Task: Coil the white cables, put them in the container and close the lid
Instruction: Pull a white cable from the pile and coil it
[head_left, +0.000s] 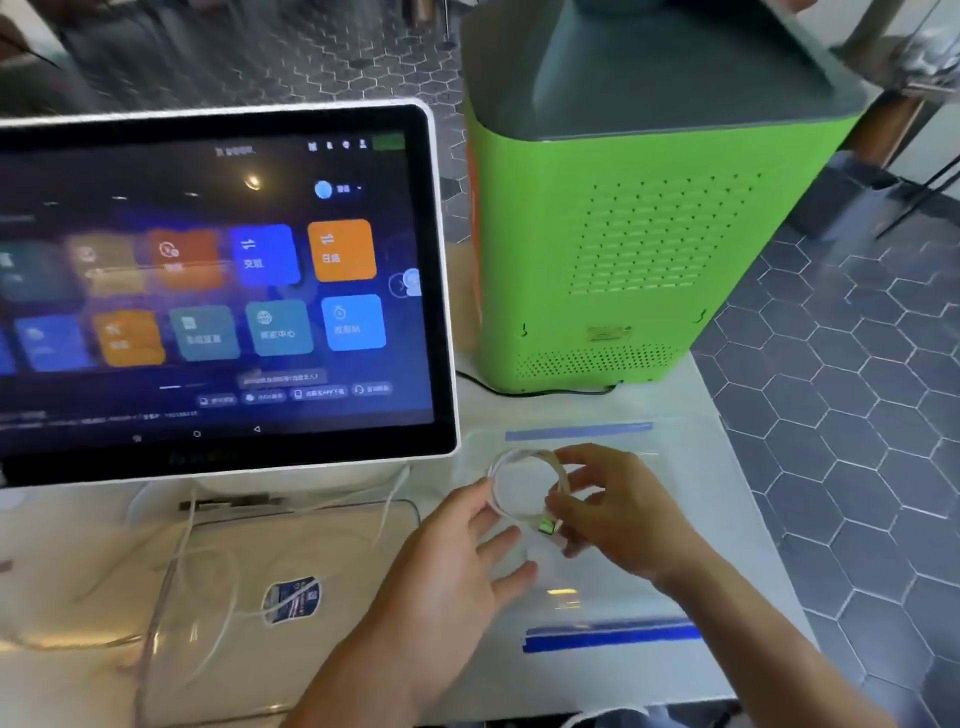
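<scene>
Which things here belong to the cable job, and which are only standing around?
Belong to the job:
coiled white cable, held by left hand and right hand
loose white cable
clear container

Only standing around:
touchscreen
green machine
blue tape strips

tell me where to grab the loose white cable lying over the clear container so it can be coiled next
Judging by how it lies, take the loose white cable along its free middle run, coming from above. It drapes slack over the clear container, so a pinch there should lift it away. Its ends can't be traced through the blur. Both the left hand and right hand are busy with the coiled cable.
</scene>
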